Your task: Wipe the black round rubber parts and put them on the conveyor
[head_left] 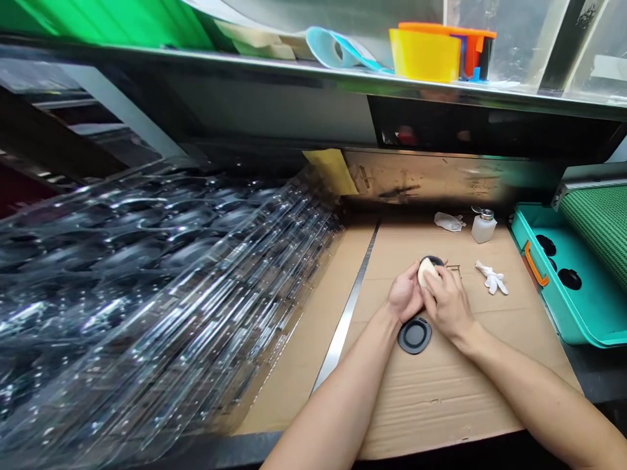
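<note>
My left hand (pixel 406 294) is closed round a dark round disc (pixel 433 260), which shows only at its upper edge. Pressed against that disc is a cream-coloured pad (pixel 427 271), gripped by the fingers of my right hand (pixel 447 300). The hands meet above the cardboard, and the rest of the disc is hidden by them. Just below the wrists, a second dark grey disc (pixel 415 335) with a ring-shaped groove lies flat on the cardboard (pixel 441 405).
Stacked clear plastic trays (pixel 196 281) fill the left side. A steel ruler (pixel 345 320) lies along the cardboard. Behind are a small bottle (pixel 484 226), a crumpled white piece (pixel 449 222) and white finger cots (pixel 492 277). A teal bin (pixel 582 313) holding black discs stands right, beside a green conveyor (pixel 600 222).
</note>
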Demonstrator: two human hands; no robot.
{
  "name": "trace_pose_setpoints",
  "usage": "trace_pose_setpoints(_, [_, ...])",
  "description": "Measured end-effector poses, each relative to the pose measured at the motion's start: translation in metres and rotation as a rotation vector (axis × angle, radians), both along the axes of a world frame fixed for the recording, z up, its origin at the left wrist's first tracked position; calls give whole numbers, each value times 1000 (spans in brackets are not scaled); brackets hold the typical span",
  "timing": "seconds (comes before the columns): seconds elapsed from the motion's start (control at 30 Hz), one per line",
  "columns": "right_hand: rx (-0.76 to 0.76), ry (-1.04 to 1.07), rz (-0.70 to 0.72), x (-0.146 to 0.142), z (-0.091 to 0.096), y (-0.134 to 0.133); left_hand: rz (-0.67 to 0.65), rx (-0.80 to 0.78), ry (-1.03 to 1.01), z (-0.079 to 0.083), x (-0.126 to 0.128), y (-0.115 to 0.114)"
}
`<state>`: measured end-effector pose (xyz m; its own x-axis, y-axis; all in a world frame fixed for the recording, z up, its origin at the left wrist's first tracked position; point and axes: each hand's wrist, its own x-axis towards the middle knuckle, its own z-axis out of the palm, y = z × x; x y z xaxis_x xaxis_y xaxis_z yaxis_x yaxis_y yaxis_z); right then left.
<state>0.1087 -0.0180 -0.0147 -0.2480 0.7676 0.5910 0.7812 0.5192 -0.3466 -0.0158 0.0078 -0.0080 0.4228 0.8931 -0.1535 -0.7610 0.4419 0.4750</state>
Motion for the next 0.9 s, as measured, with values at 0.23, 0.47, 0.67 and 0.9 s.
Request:
trace_pose_setpoints(0.23, [-62, -121, -124, 2, 2, 16, 68, -18, 57, -13, 3, 10])
trace_pose_setpoints(0.47, [-81, -168, -168, 2, 0, 13, 61, -25, 86, -12, 3, 7])
trace_pose_setpoints(0.67, [-97, -113, -173, 4, 6, 13, 104, -36, 116, -8, 6, 4])
trace_pose_setpoints(0.9, [-248, 190, -157, 27, 13, 16, 104, -7, 122, -5, 6, 4])
